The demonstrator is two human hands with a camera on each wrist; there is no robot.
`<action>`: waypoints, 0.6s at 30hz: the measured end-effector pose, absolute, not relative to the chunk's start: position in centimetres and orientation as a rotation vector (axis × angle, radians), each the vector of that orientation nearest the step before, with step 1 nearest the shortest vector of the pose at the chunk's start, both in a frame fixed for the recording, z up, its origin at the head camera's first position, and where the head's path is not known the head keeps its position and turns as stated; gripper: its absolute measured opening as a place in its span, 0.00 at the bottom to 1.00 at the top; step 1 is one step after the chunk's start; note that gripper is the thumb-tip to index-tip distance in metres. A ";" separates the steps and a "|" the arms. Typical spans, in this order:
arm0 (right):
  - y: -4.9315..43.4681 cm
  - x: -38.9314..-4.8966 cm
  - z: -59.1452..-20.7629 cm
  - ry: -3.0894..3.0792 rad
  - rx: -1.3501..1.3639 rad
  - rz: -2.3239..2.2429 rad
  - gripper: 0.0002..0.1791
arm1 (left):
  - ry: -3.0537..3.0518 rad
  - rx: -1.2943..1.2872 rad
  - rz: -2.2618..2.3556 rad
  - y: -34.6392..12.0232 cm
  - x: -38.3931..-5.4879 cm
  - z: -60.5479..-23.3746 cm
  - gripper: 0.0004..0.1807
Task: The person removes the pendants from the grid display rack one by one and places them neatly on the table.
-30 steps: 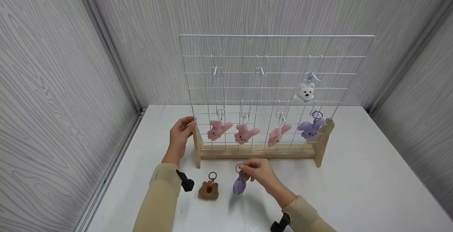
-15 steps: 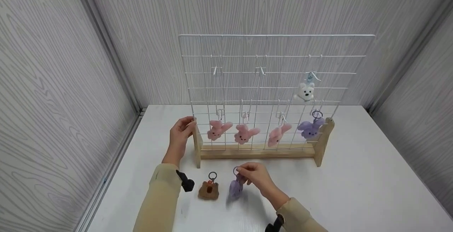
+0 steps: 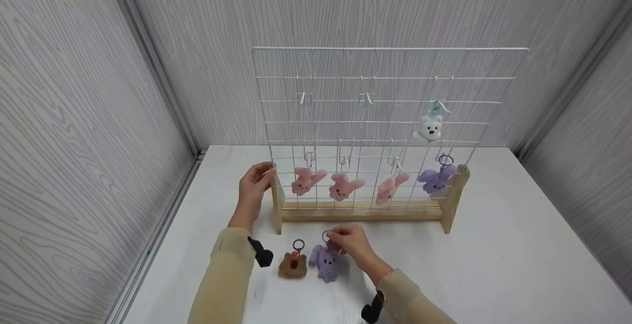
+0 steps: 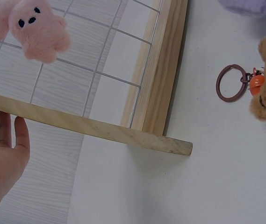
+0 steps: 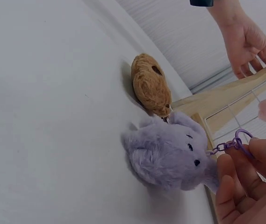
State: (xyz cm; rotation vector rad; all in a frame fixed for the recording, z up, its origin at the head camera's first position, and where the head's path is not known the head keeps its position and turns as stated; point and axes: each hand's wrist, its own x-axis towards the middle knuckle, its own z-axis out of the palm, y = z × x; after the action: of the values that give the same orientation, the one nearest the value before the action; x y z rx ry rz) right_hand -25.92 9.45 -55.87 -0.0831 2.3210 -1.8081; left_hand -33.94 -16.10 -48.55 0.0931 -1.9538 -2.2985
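Observation:
My right hand (image 3: 351,244) pinches the ring of a purple plush bunny keychain (image 3: 326,263) between thumb and fingers. In the right wrist view the bunny's fluffy body (image 5: 163,154) lies against the white tabletop, its purple chain (image 5: 221,147) leading up to the fingers. Just left of it is a brown plush bear keychain (image 3: 293,265) with a dark ring (image 4: 231,83) and a small orange bead (image 4: 256,85). My left hand (image 3: 255,181) grips the top of the left wooden post (image 3: 277,200) of a white wire grid rack (image 3: 390,48).
Three pink plush bunnies (image 3: 307,182) and another purple bunny (image 3: 437,180) hang along the rack's lower hooks. A white plush dog (image 3: 431,128) hangs upper right, beside two bare hooks (image 3: 302,98). Grey wood-grain walls (image 3: 64,116) enclose the white table (image 3: 533,245).
My right hand has moved left and lowered the purple bunny keychain onto the table beside the bear, the bunny turning face up. The left hand stays on the post.

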 end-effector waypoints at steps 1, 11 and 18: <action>9.4 -26.0 -56.0 2.322 -0.072 -1.802 0.12 | -1.951 0.095 -2.301 -16.1 -34.0 -48.5 0.19; 9.0 -26.0 -57.3 2.198 0.119 -1.956 0.13 | -1.941 0.045 -2.302 -16.1 -34.0 -48.6 0.20; 9.0 -26.2 -57.9 2.073 0.269 -2.065 0.12 | -1.922 0.040 -2.296 -16.1 -33.8 -48.7 0.19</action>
State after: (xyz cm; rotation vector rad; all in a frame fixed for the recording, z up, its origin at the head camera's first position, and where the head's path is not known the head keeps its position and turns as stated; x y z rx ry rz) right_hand -26.18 9.03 -57.87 0.2692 2.0735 -2.0649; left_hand -33.83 -16.07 -48.68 0.0404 -1.9220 -2.2962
